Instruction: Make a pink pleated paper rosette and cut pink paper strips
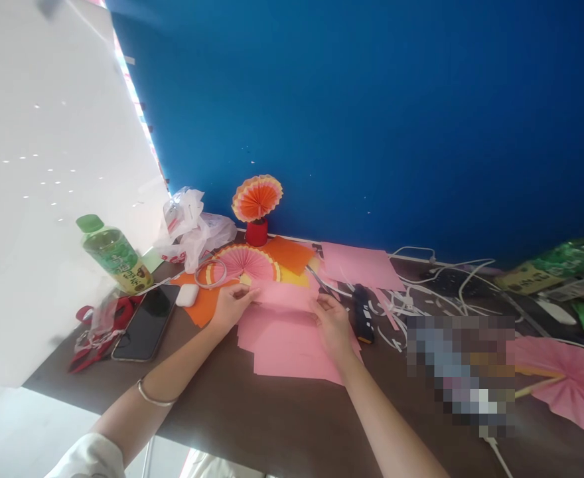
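Note:
A small pink paper strip (285,294) is held level between my two hands, above a loose stack of pink sheets (292,348) on the dark table. My left hand (233,305) pinches its left end, fingers closed. At its right end my right hand (332,322) grips the paper between thumb and fingers. Just beyond the strip lie a pleated pink paper fan with a yellow edge (245,262), an orange sheet (289,253) and a partly covered yellow sheet (294,275).
A green-capped bottle (117,259), a phone (147,322) and a white case (187,295) lie left. An orange fan (258,198) stands in a red holder (257,233) at the back. Right are a black object (363,313), paper scraps, cables and a pink fan (565,378).

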`<act>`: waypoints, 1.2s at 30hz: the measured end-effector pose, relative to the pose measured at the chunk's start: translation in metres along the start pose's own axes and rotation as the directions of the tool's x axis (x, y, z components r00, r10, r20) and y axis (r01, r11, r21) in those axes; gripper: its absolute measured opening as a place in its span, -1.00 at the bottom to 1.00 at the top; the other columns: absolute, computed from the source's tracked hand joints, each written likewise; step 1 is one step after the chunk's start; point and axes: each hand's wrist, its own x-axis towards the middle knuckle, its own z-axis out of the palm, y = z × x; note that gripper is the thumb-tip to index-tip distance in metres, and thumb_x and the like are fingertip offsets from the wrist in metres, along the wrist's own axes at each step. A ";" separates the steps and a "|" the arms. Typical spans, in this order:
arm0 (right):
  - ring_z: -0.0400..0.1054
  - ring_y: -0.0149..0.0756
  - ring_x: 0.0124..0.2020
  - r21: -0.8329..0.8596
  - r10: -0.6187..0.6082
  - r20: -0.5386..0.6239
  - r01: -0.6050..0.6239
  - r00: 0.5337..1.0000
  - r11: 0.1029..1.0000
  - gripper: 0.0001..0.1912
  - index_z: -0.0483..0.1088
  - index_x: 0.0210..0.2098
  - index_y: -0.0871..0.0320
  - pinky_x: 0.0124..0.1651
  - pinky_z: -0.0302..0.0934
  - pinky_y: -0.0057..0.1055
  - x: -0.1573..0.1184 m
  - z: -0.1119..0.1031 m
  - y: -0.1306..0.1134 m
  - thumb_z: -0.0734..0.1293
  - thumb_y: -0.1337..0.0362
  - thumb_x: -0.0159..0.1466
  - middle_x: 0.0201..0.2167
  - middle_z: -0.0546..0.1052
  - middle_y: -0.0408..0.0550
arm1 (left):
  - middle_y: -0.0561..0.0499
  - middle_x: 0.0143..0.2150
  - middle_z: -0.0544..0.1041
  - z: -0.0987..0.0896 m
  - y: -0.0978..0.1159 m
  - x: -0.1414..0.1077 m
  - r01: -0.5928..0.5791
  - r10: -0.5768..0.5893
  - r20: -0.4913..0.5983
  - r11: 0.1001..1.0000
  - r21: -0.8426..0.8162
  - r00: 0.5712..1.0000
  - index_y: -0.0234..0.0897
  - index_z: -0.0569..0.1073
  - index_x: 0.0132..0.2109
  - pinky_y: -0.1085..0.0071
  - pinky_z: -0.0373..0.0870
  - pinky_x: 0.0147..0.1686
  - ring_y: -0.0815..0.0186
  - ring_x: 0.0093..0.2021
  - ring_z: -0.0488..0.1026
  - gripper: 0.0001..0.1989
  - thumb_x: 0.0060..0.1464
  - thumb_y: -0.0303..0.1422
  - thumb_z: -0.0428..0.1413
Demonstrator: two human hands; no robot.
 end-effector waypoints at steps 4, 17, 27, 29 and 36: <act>0.42 -0.24 -0.36 0.022 0.023 -0.009 -0.023 1.000 1.000 -0.71 0.37 -0.41 0.12 -0.31 0.29 -0.34 0.000 0.000 0.001 0.42 0.11 -0.08 -0.45 0.51 -0.09 | 0.11 -0.62 0.35 -0.001 -0.004 0.001 -0.001 0.001 0.019 1.000 -0.003 1.000 -0.31 0.37 -0.59 0.42 0.45 -0.44 0.36 -0.54 0.40 -0.72 -0.14 -0.20 0.17; 0.42 -0.22 -0.31 0.054 0.067 -0.064 -0.064 0.996 0.997 -0.71 0.41 -0.41 0.16 -0.24 0.26 -0.36 0.001 -0.001 0.003 0.46 0.20 -0.12 -0.39 0.53 -0.07 | 0.02 -0.49 0.53 -0.001 0.003 -0.001 -0.011 0.011 0.004 1.000 0.018 1.000 -0.32 0.50 -0.50 0.37 0.48 -0.39 0.26 -0.44 0.50 -0.81 -0.14 -0.25 0.18; 0.43 -0.20 -0.32 0.093 0.116 -0.070 -0.109 0.991 0.990 -0.73 0.42 -0.42 0.14 -0.27 0.26 -0.35 0.004 -0.001 0.005 0.43 0.15 -0.10 -0.43 0.53 -0.09 | -0.01 -0.46 0.57 -0.003 0.007 -0.002 -0.010 0.012 0.097 1.000 -0.022 0.995 -0.33 0.54 -0.44 0.35 0.51 -0.42 0.25 -0.48 0.52 -0.82 -0.17 -0.27 0.20; 0.43 -0.20 -0.34 0.101 0.114 -0.069 -0.107 0.991 0.989 -0.74 0.42 -0.43 0.13 -0.27 0.26 -0.34 0.003 -0.001 0.003 0.43 0.16 -0.11 -0.45 0.53 -0.10 | -0.01 -0.47 0.57 -0.003 0.007 -0.002 -0.012 0.012 0.137 1.000 -0.005 0.990 -0.32 0.53 -0.44 0.36 0.50 -0.41 0.26 -0.47 0.52 -0.82 -0.16 -0.28 0.21; 0.42 -0.22 -0.36 0.108 0.117 -0.174 -0.099 0.978 0.989 -0.70 0.45 -0.46 0.17 -0.23 0.26 -0.32 0.004 -0.002 -0.001 0.49 0.23 -0.21 -0.46 0.54 -0.10 | 0.00 -0.51 0.55 -0.007 0.000 0.005 0.064 -0.060 0.182 0.998 -0.016 0.982 -0.32 0.53 -0.48 0.33 0.51 -0.37 0.27 -0.46 0.51 -0.79 -0.17 -0.23 0.22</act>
